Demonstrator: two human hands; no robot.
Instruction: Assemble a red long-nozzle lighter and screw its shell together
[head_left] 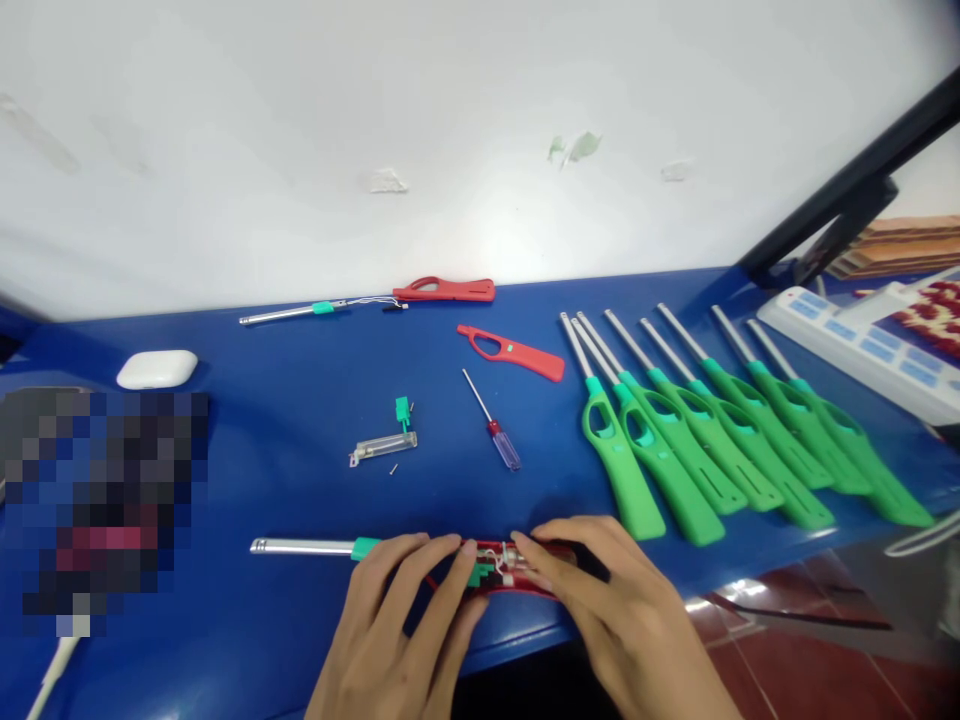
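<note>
Red lighter lies exposed between left hand, clamped on its front, and right hand, fingers gripping its rear. Judged light and stiff; wires likely fragile: hold by the shell edges.

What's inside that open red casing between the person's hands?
Inside the red casing show a green part, a black part, a white wire and something clear. The left hand and right hand cover the rest, so I can't tell what's there.
</note>
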